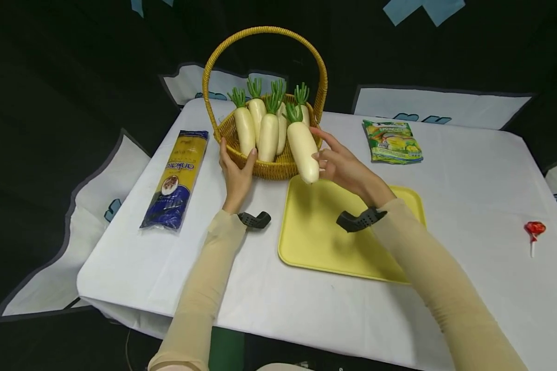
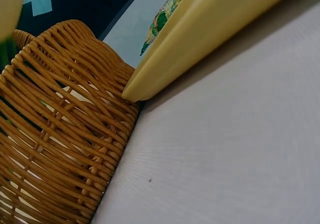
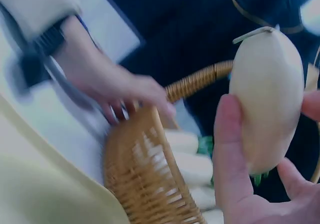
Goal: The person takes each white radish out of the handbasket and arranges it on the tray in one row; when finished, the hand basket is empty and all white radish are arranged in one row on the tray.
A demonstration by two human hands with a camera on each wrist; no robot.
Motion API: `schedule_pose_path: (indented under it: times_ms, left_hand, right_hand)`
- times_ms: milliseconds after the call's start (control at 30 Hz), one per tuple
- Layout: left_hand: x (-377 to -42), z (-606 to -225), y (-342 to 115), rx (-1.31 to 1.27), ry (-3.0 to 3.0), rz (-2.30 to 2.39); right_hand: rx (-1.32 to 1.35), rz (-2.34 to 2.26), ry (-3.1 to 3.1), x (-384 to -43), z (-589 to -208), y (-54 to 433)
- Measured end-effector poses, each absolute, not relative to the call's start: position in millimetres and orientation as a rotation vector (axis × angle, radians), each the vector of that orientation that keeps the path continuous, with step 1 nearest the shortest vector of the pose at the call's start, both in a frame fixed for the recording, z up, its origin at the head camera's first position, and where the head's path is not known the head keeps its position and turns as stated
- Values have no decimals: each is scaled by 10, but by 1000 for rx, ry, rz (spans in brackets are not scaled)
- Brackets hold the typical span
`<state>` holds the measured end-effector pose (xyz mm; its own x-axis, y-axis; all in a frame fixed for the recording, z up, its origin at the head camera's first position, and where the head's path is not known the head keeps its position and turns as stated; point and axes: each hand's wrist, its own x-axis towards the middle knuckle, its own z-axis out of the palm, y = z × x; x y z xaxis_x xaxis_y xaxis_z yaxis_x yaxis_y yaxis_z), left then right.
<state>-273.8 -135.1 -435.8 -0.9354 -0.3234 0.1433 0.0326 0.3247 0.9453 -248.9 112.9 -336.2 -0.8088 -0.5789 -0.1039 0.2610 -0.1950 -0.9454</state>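
Observation:
In my right hand (image 1: 341,162) I hold a white radish (image 1: 303,149), its green leaf stubs toward the back, at the right front of the wicker basket (image 1: 278,171). The right wrist view shows my thumb and fingers on either side of this radish (image 3: 267,99). With my left hand (image 1: 236,172) I grip the basket's left front rim, thumb on the inner side. More white radishes (image 1: 268,136) with green tops lean inside the basket. Only the woven basket wall (image 2: 65,119), not the left fingers, shows clearly in the left wrist view.
A yellow tray (image 1: 325,226) lies just right of the basket, its near left corner toward me. To the left is a yellow and blue pasta pack (image 1: 174,180). A green packet (image 1: 392,141) lies behind the tray, and a red lollipop (image 1: 535,229) is far right.

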Motion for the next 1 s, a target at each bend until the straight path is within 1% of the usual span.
schedule_pose_path:
  times_ms: [133, 233, 400, 533, 700, 833, 1000]
  left_hand:
    - [-2758, -4340, -1375, 266, -2277, -1630]
    - [-2765, -4342, -1380, 259, -2281, -1626]
    - [-2762, -4364, -1368, 250, -2276, -1632]
    - [-2759, -4381, -1352, 253, -2276, -1633]
    - [-2764, -4385, -1363, 251, -2269, -1639]
    - [-2770, -4381, -1364, 242, -2273, -1634]
    - [-2761, -4393, -1359, 256, -2276, -1625]
  right_hand:
    - [-426, -1985, 1548, -2175, -3313, 1215]
    - [-444, -1919, 1633, -1939, -3344, 1257]
    - [-423, -1844, 1802, -1562, -3546, 1298]
    - [-375, -1833, 1884, -1351, -3768, 1292]
    - [-261, -1772, 1970, -1305, -3993, 1174]
    - [-141, -1712, 2019, -1359, -4050, 1040]
    - [-128, -1696, 2046, -1412, -4114, 918]
